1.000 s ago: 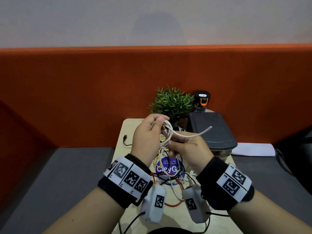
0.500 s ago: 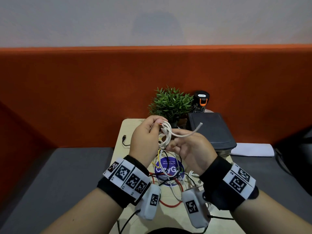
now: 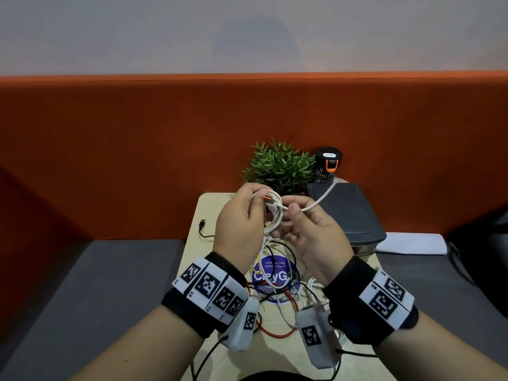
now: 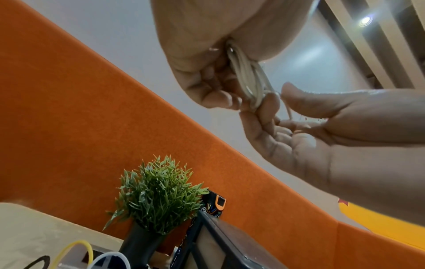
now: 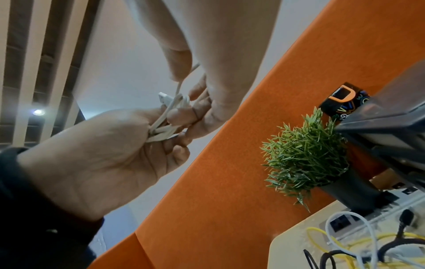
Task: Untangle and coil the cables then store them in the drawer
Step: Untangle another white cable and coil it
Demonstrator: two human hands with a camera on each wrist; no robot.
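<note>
Both hands raised above the counter (image 3: 209, 213), working a white cable (image 3: 275, 213) between them.

Left hand (image 3: 239, 224): fingers and thumb clenched round the gathered loops of the cable; coil hangs from the fist, partly hidden behind the knuckles in the head view. Orange-tipped plug pokes out by the thumb. From the left wrist view the loops (image 4: 248, 81) run into the palm and vanish there; loop count not readable.

Right hand (image 3: 310, 232): thumb and forefinger pinching the free tail of the same cable, which runs up and right toward the dark lidded box (image 3: 343, 213). Tail's far end too thin to make out against the box. Other fingers loosely curled under the coil.

Right wrist view: a white flat connector (image 5: 164, 97) sticks out of the bundle.

On the counter under the wrists: a tangle of loose cables (image 3: 277, 295), red, yellow, black, white, lying over a round blue sticker; much of it blocked by forearms and wrist cameras. One black plug end (image 3: 202, 223) lies apart at left.

Behind: potted plant (image 3: 280, 166), dark bottle with orange clip (image 3: 328, 163), half hidden. Drawer not identifiable.
</note>
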